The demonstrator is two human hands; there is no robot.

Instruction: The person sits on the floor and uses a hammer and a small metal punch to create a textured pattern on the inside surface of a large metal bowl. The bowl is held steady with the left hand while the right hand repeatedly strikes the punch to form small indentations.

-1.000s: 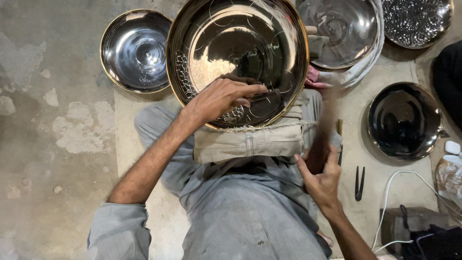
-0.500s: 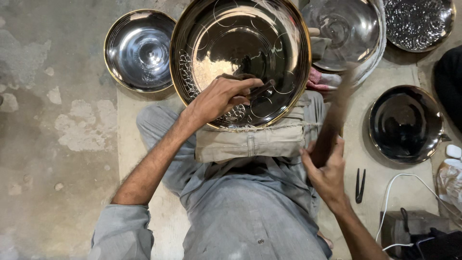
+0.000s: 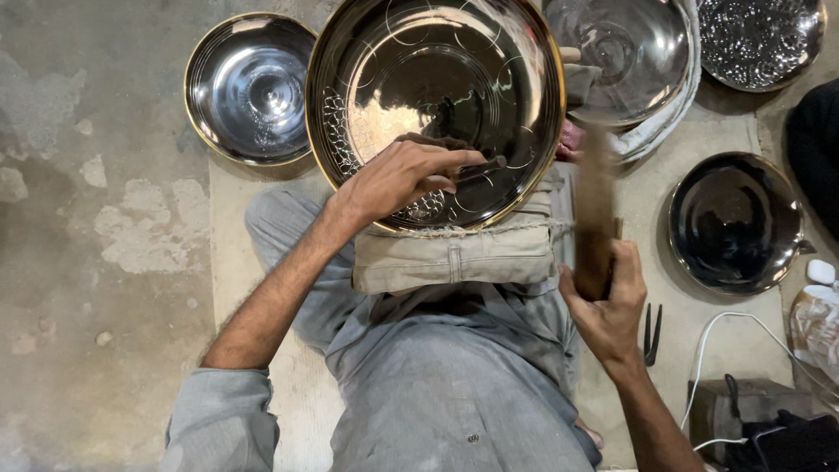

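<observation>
Head view: chisel (image 3: 476, 168) in left hand (image 3: 398, 179)

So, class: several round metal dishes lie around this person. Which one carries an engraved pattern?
The large gold-rimmed dish propped on the lap pad, under the left hand. Engraved loops line its lower-left inner wall; the smaller gold-rimmed bowl beside it is plain.
</observation>
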